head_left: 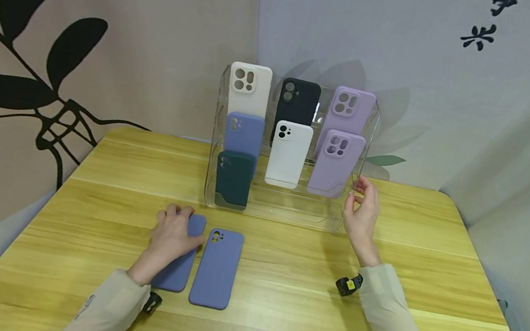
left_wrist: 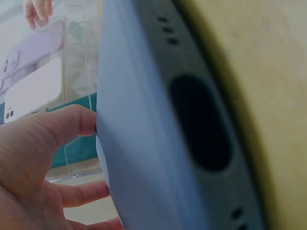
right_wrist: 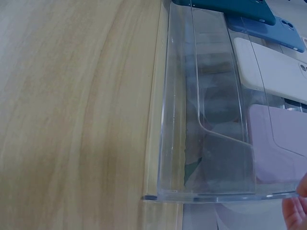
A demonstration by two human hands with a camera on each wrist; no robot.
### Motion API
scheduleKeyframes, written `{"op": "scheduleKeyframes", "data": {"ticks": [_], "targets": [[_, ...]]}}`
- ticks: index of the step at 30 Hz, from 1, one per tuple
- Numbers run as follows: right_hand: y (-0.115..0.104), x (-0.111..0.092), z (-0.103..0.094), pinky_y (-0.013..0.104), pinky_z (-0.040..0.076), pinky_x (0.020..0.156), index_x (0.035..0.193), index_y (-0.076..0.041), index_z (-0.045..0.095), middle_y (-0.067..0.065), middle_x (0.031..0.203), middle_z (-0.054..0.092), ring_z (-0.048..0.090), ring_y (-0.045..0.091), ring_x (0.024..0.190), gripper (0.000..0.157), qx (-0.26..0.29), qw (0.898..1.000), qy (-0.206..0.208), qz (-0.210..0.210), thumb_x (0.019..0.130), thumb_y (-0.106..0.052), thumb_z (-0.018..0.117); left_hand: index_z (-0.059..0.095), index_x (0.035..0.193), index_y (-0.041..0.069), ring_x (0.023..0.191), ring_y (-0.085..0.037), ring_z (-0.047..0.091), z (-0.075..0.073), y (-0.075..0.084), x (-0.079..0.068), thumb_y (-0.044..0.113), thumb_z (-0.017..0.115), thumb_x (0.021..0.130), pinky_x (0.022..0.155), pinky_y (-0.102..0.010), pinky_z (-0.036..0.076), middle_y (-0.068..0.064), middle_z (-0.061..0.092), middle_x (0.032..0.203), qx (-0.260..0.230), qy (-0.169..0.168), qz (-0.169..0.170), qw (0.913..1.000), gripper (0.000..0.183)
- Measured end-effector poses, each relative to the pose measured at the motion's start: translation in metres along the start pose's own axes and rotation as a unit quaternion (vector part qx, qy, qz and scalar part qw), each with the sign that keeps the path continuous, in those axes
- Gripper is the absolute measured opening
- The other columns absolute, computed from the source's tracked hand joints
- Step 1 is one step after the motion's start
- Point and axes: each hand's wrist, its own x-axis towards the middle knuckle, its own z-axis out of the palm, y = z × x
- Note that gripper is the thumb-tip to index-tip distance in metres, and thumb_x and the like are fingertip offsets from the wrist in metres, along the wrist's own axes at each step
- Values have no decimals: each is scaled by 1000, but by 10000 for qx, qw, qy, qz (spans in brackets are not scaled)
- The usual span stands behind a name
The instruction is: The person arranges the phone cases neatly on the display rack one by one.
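My left hand (head_left: pixel 171 239) lies over a blue-purple phone case (head_left: pixel 178 275) on the table, with its thumb and fingers at the case's edges. In the left wrist view the case's bottom edge, with a charging-port cutout, fills the foreground. Just to the right lies a second blue-purple phone case (head_left: pixel 216 272), flat on the wood. My right hand (head_left: pixel 362 213) pinches the right side edge of a clear acrylic display stand (head_left: pixel 284 209). Its fingertips show at the stand's edge in the right wrist view, beside the lower lilac case (right_wrist: pixel 280 143).
Phone cases fill several slots of the tiered stand: cream (head_left: pixel 249 95), black (head_left: pixel 298 102), upper lilac (head_left: pixel 348 115), blue (head_left: pixel 244 134), white (head_left: pixel 288 157) and dark green (head_left: pixel 233 181). Behind the wooden table (head_left: pixel 284 315) hangs a patterned curtain (head_left: pixel 176 34).
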Motion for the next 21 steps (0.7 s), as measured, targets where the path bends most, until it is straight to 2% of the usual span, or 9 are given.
{"op": "scheduleKeyframes", "data": {"ticks": [12,21], "targets": [[1,0,0,3,39,72,115,16,49,29,103,56,57,39,92,33,58,10000,44,10,82,18,51,52,127,2,111,-45,35,-3,21,2,29,75,73,64,-61,44,-27,38,129,-242,460,420,9978,64],[3,1,2,3,39,73,115,15,50,28,103,56,57,37,93,33,-12,10000,36,1,82,18,52,52,127,3,112,-43,34,-10,41,7,24,73,75,66,-55,43,-25,37,130,-573,885,871,9906,60]]}}
